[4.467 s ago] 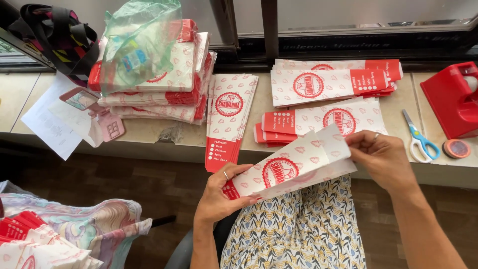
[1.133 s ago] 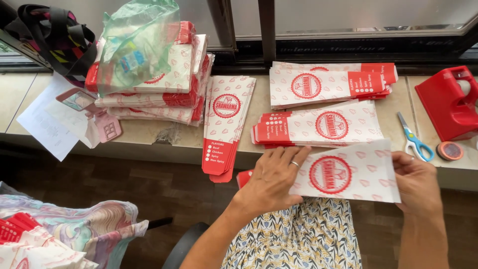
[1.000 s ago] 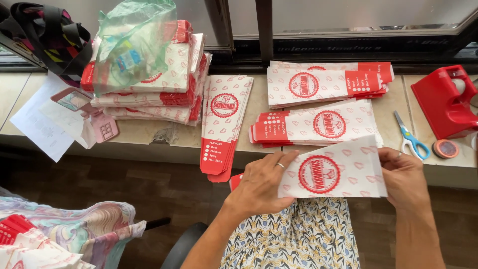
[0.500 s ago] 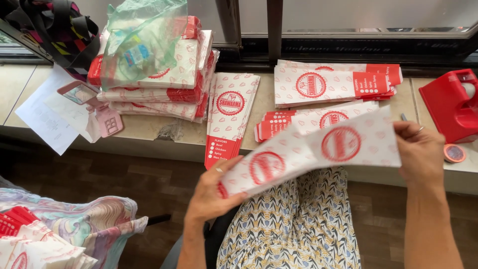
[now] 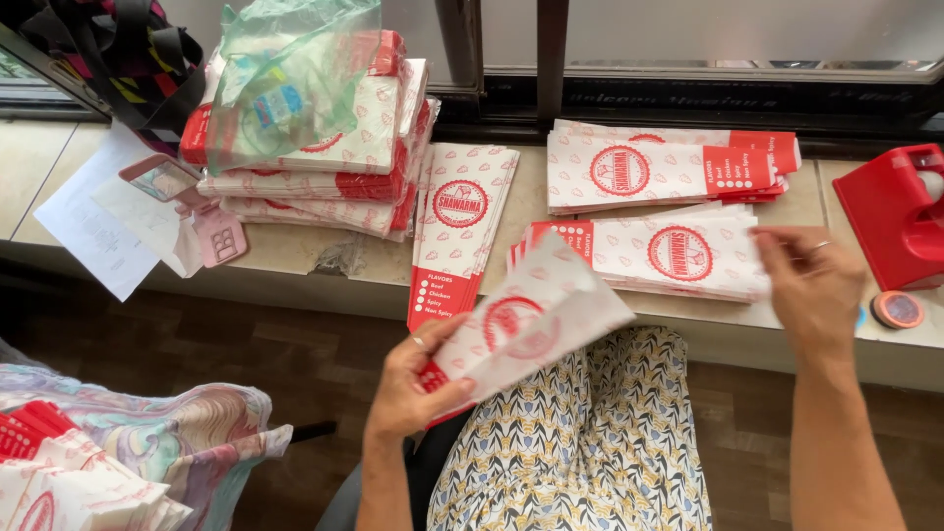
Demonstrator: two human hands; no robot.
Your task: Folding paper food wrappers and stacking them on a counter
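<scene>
paper sleeve sorting, mid-step

left hand [image 5: 411, 391] pinches a red-printed paper sleeve [image 5: 536, 320] above the lap; right hand [image 5: 814, 293], fingers loose, seemingly empty, hovers by the stack [image 5: 678, 258] ahead, a likely spot for setting it squarely.

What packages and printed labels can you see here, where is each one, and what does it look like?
Paper sleeve: in the left hand, white with a red round emblem.
Flat stack: ledge centre, by the right hand, same print.
Second stack: behind it.
Tall pile: left, under a green plastic bag.
Single sleeve: lengthwise, red end.
</scene>
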